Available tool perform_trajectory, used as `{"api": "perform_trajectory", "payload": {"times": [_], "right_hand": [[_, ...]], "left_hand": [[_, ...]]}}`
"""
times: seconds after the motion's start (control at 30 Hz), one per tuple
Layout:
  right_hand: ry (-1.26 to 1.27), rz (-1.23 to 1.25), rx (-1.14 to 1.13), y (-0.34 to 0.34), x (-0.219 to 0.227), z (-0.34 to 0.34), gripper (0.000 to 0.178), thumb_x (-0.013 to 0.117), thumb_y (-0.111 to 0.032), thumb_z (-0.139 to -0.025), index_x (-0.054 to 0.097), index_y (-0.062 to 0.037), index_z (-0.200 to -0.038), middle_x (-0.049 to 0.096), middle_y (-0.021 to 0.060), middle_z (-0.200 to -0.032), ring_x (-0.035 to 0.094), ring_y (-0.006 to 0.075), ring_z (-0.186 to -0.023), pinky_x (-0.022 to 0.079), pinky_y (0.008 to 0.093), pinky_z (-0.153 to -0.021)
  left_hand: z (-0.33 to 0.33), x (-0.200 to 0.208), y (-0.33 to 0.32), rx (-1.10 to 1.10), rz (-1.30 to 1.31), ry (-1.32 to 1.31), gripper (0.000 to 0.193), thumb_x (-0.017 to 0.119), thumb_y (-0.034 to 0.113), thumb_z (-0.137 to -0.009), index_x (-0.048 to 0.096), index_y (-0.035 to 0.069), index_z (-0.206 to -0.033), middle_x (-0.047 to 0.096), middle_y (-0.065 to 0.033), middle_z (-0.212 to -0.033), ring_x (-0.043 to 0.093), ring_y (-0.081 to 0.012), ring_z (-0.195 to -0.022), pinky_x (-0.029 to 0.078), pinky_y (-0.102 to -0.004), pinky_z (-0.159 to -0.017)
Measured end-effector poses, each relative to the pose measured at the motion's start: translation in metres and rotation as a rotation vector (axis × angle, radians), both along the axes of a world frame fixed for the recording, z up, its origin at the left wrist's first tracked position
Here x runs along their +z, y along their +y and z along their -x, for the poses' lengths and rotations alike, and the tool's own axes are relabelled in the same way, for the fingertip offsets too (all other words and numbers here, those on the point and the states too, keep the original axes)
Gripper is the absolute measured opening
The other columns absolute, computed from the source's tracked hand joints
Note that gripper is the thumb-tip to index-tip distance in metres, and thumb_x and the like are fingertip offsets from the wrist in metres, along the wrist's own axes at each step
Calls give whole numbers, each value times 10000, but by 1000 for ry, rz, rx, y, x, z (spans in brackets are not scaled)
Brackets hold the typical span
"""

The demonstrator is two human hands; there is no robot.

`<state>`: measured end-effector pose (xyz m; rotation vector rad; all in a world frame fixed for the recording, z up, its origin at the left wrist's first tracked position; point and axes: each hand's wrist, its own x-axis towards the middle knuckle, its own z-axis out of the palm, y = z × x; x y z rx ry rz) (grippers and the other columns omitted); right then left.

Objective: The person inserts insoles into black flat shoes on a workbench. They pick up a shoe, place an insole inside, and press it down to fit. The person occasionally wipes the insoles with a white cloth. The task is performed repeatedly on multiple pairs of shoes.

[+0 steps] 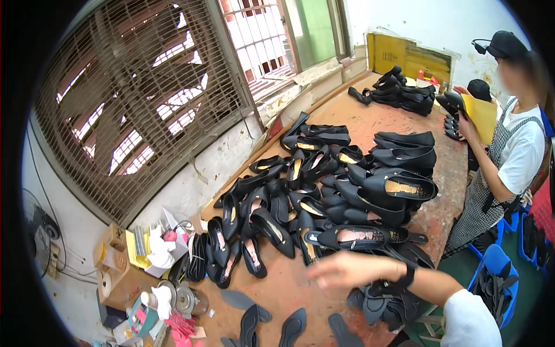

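My right hand [352, 269] reaches in from the lower right, with a black band on its wrist. Its fingers stretch leftward, slightly blurred, and I see nothing held in them. Just beyond it lies a black pointed flat shoe [352, 236] with a patchy pink and pale inside; whether the hand touches it I cannot tell. A large heap of black flat shoes [280, 205] spreads behind. Dark grey insoles [293, 328] lie on the brown table [254, 292] nearer to me. More dark grey pieces [381, 306] are piled below my wrist. My left hand is out of the picture.
At the table's left edge stand a lidded metal pot [188, 299], pink gloves [182, 327] and cardboard boxes [130, 280]. Another person [514, 127] on the right holds a black shoe [451, 104] and a yellow sheet [480, 118]. Blue baskets [491, 272] stand beside the table.
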<state>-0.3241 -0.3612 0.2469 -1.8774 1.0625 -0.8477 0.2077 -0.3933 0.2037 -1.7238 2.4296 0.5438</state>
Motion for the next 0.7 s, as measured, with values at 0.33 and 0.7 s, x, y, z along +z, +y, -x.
{"api": "perform_trajectory", "payload": {"times": [0.33,0.7], "right_hand": [[520,-328,-930,-326,-123,152,569,659,-426,-843,596,-61,-1276,616,242,-1258,602,404,-1162,481,496,-971],[623,-372,-1121,-428,-235,169,735,641,-377,-791,405,90,-1307,611,313,-1208,583,463,-1158,275,614,-1085]], "left_hand": [[209,-40,-342,48,247,606,537,737,250,-816,588,0,-1267,636,-218,-1176,617,-317,-1072,477,-391,-954],[311,-185,-497,350,243,131,1074,733,634,-718,236,181,-1555,244,-221,-1581,204,-413,-1467,154,-740,-1072]]}}
